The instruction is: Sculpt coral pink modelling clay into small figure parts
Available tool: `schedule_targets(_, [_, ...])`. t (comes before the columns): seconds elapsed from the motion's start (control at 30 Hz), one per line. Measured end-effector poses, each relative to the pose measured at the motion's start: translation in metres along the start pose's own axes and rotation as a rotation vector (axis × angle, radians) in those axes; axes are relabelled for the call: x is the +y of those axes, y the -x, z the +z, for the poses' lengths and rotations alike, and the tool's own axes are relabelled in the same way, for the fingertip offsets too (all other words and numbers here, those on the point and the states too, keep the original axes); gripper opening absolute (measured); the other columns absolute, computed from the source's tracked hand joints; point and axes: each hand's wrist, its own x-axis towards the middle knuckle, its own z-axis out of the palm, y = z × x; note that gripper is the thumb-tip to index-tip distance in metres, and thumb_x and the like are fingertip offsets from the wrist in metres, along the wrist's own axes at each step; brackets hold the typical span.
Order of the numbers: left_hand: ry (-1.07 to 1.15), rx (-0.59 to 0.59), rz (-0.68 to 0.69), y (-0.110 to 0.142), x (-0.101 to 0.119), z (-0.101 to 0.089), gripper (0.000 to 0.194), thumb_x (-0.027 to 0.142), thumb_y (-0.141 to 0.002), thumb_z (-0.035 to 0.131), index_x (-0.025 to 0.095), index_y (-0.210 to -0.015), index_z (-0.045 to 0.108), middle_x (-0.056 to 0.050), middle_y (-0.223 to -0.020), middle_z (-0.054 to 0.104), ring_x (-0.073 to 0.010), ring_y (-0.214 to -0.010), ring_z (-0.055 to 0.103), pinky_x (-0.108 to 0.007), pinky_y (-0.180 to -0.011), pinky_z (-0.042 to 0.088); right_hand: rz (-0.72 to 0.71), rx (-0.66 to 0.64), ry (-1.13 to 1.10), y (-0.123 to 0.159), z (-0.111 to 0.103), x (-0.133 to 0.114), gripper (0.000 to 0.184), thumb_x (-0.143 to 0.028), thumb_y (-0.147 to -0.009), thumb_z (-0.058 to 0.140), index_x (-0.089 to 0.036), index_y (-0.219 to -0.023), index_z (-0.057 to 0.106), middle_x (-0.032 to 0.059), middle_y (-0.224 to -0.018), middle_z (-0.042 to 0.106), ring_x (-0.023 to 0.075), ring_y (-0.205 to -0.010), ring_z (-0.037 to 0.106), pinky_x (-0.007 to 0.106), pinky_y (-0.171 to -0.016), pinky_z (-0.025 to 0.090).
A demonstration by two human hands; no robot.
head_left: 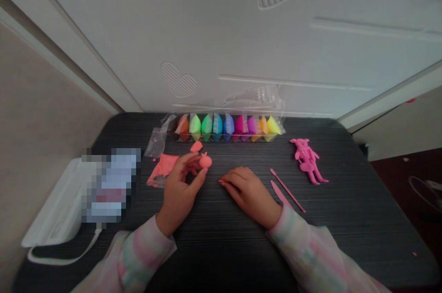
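Between the thumb and fingers of my left hand (183, 187) is a small coral clay ball (205, 161) with two little points on top. Just behind that hand lies a loose coral clay piece (196, 146). To its left, a flattened coral clay sheet (165, 166) rests with clear wrapping on it. My right hand (248, 192) rests on the dark table, its thumb and fingertips pressed together; whether anything is pinched there is too small to make out. Beside my right wrist are a pink clay knife (280, 193) and a thin pink modelling stick (287, 190).
A row of coloured clay packs (228, 128) in clear plastic stands along the table's back edge, before a white panel (207, 31). A pink figure (308, 162) lies at right. On the left, a blurred phone (113, 187) with a white cable leans on a white case (58, 210).
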Motion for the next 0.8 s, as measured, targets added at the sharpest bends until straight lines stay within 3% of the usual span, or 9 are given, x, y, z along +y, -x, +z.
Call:
schedule_targets(0.23, [0.005,0.0,0.003,0.0005,-0.0008,0.0,0.033,0.022,-0.073,0.063,0.02,-0.104,0.052,-0.003,-0.1,0.059,-0.0132,-0.086,0.057,-0.028,-0.078,0.045,-0.022,0.013,-0.051,0.0035,-0.0002,0.0016,0.029,-0.009,-0.084,0.04,-0.02,-0.103,0.059,0.0075,-0.095,0.057,0.0163,-0.088,0.056,0.03,-0.078,0.05])
schedule_targets(0.53, [-0.011,-0.003,0.005,0.0008,0.0001,-0.0009,0.033,0.021,-0.073,0.064,0.021,-0.104,0.053,-0.003,-0.1,0.059,-0.0132,-0.085,0.057,-0.028,-0.078,0.045,-0.013,0.031,-0.157,0.0019,-0.0018,-0.0045,0.014,-0.012,-0.08,0.048,-0.018,-0.089,0.057,0.0062,-0.091,0.057,0.0149,-0.084,0.056,0.028,-0.077,0.049])
schedule_targets(0.8, [0.015,0.001,0.006,0.0004,-0.001,0.0005,0.033,0.021,-0.072,0.064,0.021,-0.104,0.053,-0.003,-0.1,0.06,-0.013,-0.086,0.058,-0.027,-0.078,0.046,0.031,0.023,-0.018,0.0023,0.0015,-0.0014,0.015,-0.01,-0.082,0.048,-0.017,-0.095,0.054,0.0048,-0.087,0.063,0.0172,-0.081,0.057,0.032,-0.075,0.045])
